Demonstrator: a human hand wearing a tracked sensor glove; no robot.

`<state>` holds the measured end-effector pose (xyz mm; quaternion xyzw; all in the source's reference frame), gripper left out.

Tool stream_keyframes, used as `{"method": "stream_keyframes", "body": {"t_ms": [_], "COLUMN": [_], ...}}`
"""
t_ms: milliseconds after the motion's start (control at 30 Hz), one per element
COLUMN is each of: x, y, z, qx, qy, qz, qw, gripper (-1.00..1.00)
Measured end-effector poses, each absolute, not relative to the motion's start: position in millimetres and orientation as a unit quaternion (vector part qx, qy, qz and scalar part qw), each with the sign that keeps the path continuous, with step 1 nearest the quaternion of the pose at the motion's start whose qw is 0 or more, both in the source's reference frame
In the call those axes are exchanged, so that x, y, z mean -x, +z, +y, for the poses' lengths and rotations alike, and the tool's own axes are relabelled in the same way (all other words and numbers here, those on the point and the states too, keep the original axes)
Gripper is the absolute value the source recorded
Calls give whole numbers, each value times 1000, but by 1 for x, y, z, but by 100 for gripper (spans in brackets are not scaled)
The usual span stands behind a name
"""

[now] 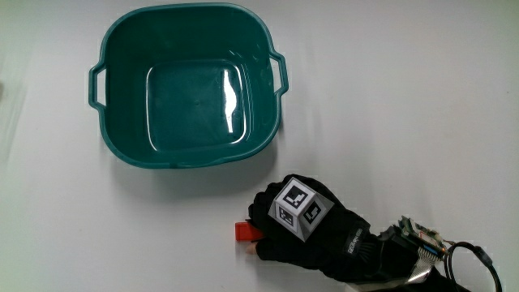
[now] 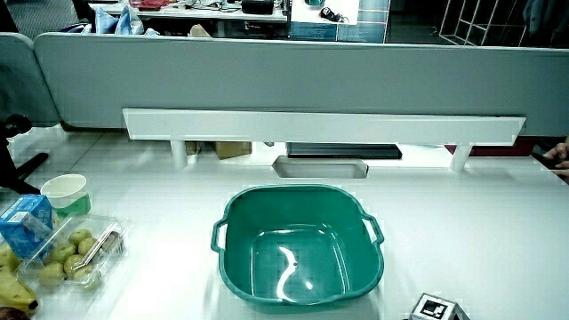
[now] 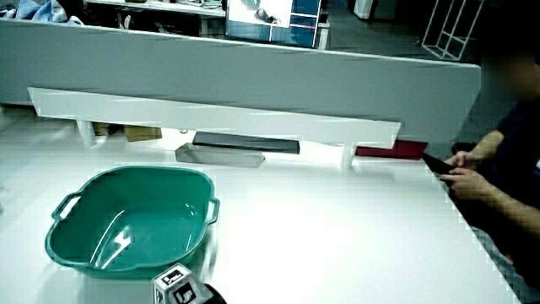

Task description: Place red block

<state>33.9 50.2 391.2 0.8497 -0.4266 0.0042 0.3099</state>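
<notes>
In the main view the black gloved hand with its patterned cube rests low on the white table, nearer to the person than the teal basin. Its fingers curl around a small red block, which peeks out at the fingertips and looks to be touching the table. The basin holds nothing. In both side views only the cube shows, close to the basin; the block is hidden there.
In a side view a clear box of green fruit, a blue carton, a paper cup and bananas lie beside the basin. A white shelf runs along the grey partition.
</notes>
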Motion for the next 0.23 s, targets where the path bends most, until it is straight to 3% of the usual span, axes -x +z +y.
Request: {"method": "stream_keyframes", "body": {"t_ms": [233], "x": [-48], "y": [394], "z": [47], "qx": [-853], "qy": [29], "qz": [-416], "qw": [312], "gripper": [-85]}}
